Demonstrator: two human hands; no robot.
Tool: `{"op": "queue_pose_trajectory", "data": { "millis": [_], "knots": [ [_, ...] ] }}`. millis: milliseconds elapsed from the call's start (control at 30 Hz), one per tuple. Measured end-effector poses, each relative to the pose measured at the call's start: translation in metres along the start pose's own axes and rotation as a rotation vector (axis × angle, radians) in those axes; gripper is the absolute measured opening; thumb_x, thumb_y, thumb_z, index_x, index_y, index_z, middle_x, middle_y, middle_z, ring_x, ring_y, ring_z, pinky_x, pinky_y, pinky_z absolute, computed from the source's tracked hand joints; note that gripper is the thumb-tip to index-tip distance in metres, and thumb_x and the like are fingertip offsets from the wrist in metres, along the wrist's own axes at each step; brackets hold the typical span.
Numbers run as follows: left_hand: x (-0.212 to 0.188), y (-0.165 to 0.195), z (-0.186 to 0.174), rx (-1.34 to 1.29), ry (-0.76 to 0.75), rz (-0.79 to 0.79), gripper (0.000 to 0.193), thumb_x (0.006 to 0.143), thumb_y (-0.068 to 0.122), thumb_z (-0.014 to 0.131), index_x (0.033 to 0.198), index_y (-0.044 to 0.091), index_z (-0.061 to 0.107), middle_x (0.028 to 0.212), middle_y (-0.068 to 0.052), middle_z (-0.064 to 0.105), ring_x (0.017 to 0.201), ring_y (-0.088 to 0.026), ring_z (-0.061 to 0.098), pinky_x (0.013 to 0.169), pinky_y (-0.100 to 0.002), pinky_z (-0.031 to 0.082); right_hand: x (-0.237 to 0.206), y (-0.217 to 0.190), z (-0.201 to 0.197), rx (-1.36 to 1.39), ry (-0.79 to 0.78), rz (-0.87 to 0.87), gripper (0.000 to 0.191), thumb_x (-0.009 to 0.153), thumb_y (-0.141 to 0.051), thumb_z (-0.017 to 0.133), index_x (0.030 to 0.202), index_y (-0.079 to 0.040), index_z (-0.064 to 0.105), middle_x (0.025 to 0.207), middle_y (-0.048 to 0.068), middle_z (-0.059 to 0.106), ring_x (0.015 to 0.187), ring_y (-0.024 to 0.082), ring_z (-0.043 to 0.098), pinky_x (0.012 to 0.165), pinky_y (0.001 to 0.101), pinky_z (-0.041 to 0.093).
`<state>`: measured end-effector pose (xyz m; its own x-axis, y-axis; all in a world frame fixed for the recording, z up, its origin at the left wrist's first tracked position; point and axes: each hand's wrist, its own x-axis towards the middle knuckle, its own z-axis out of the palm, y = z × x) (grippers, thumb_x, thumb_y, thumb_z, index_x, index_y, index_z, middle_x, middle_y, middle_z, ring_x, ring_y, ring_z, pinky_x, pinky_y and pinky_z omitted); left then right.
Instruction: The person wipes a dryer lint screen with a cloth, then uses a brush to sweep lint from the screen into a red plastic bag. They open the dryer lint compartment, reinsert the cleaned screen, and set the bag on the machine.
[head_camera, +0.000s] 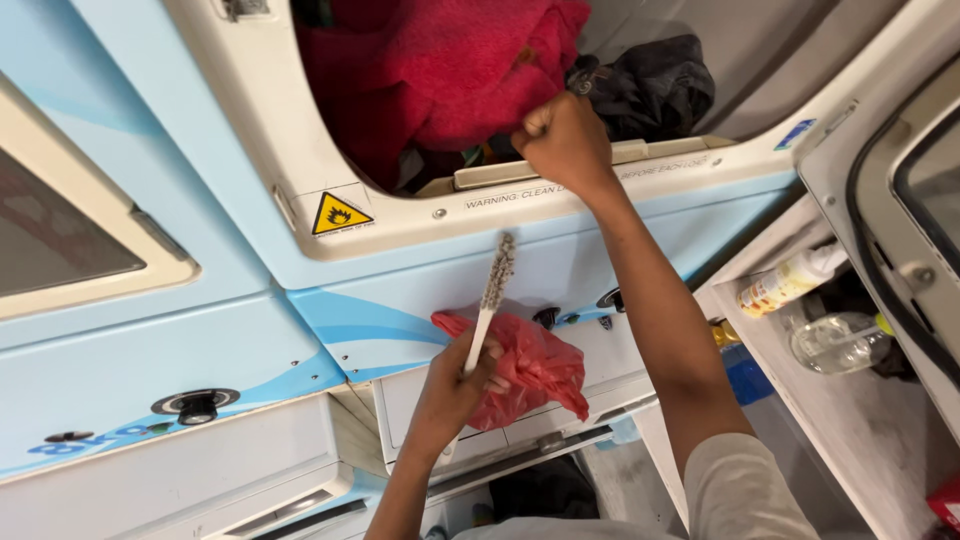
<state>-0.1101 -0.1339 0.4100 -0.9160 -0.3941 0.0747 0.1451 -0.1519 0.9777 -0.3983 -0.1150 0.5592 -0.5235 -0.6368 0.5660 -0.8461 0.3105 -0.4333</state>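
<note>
A: Left hand (455, 385)?
B: Forearm comes up from the bottom edge, wrist straight. Fingers (490, 378) curled tight round the white handle of a narrow lint brush (492, 290), and the same fist bunches a red plastic bag (535, 365). Brush points up and slightly right, its dusty bristle end against the pale blue panel below the dryer opening (400, 215).

A: Right hand (565, 140)?
B: Arm stretched nearly straight from the lower right up to the opening's bottom lip. Hand balled into a fist, knuckles toward the camera, fingers pressed together on the cream lint screen handle (520, 172) at the rim.

A: Inside the drum?
B: Red towel (440, 70), dark cloth (650, 85) to its right.

A: Anything else?
B: Open dryer door (900, 200) at right; bottles (800, 300) on a shelf beneath it.
</note>
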Motion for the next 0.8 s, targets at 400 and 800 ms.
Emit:
{"op": "queue_pose_trajectory", "data": {
  "millis": [400, 800],
  "knots": [
    [-0.008, -0.004, -0.001, -0.036, -0.031, -0.082, 0.017, 0.102, 0.008, 0.054, 0.113, -0.002, 0.06, 0.097, -0.008, 0.064, 0.076, -0.016, 0.072, 0.073, -0.033, 0.064, -0.015, -0.004, 0.014, 0.015, 0.335, -0.041, 0.038, 0.082, -0.005, 0.072, 0.052, -0.004, 0.049, 0.046, 0.007, 0.051, 0.036, 0.02, 0.049, 0.042, 0.036, 0.036],
    [-0.016, 0.002, 0.0, -0.035, 0.003, -0.05, 0.016, 0.1, 0.006, 0.055, 0.113, -0.002, 0.06, 0.096, -0.006, 0.064, 0.077, -0.014, 0.071, 0.071, -0.032, 0.062, 0.005, 0.002, -0.006, -0.056, -0.098, -0.014, 0.039, 0.082, -0.011, 0.076, 0.052, -0.006, 0.051, 0.049, 0.008, 0.053, 0.046, 0.025, 0.056, 0.053, 0.0395, 0.047]
  ]
}}
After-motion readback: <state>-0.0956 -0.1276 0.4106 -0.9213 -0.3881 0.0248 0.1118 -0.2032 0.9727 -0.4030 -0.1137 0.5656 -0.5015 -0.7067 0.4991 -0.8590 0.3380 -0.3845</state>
